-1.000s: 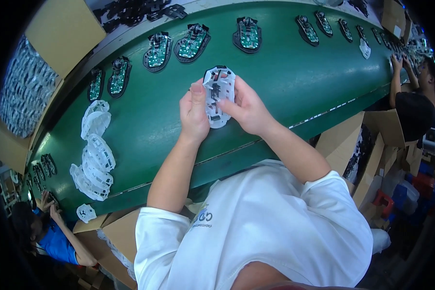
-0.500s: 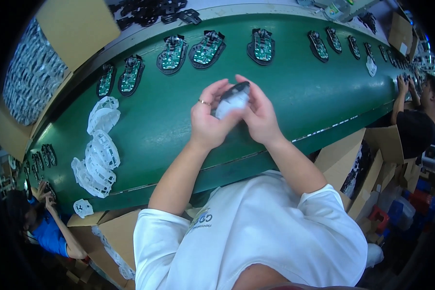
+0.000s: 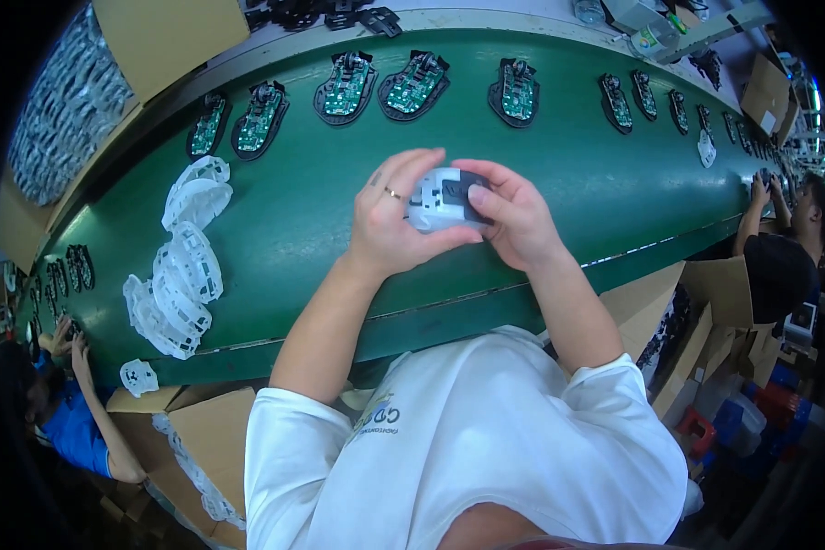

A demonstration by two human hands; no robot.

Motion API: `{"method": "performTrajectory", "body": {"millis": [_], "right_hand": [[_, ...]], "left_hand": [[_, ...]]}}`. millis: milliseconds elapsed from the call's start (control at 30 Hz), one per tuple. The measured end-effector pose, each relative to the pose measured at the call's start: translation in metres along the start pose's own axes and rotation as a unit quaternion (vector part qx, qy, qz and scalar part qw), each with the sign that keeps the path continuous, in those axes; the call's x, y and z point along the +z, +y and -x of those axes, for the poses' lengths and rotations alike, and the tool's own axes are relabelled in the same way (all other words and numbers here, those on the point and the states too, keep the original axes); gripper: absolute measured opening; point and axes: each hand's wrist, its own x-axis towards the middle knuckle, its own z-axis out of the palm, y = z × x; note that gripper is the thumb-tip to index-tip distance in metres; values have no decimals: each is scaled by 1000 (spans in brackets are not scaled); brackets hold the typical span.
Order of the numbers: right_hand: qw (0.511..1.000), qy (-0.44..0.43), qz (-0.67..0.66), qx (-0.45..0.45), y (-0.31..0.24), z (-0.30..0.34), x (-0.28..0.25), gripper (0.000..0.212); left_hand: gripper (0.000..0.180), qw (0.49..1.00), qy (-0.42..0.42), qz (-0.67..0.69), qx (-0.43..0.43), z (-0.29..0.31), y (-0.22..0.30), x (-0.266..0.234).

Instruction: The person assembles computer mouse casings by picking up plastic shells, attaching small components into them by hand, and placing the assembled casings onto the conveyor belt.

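Note:
Above the green belt [image 3: 330, 202] I hold a computer mouse [image 3: 438, 203] with a white frame and a dark panel at its right end. My left hand [image 3: 383, 220] curves around the white end, thumb along the near side and fingers over the far side. On the dark end, my right hand [image 3: 528, 218] grips with the thumb on top, the fingers partly hidden behind. To the left lies an overlapping row of white mouse shells [image 3: 188, 266]. Beyond my hands stand several black mouse bases with green circuit boards [image 3: 519, 92].
One white shell [image 3: 138, 377] lies by the belt's near edge. A carton of wrapped parts [image 3: 64, 110] stands far left, other cartons [image 3: 206, 431] at the near side. A worker in blue [image 3: 87, 435] is at left, one in black [image 3: 779, 252] at right.
The mouse has turned, so its dark panel now points right and its slotted white face shows. My right thumb has moved onto the panel. Belt items appear shifted as the view moved.

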Motion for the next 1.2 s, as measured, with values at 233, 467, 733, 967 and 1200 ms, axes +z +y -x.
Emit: {"method": "performTrajectory", "body": {"millis": [233,467,733,967,1200], "right_hand": [[984,-88,-5,152,-6,2,-2,38],[967,-117,20,225,-4,3,-2,33],[968,-87,-71,227,8,13,3,30],[975,-98,-3,201,7,11,16,38],[983,-124,-61,124,9,24,15,45]], "left_hand": [[17,992,-23,122,-23,10,-12,-10],[24,989,-99,81,-72,6,-1,-23],[19,994,-91,58,27,2,6,-21],[39,995,-86,52,3,6,1,-33],[39,993,-14,110,24,15,-5,-28]]}}
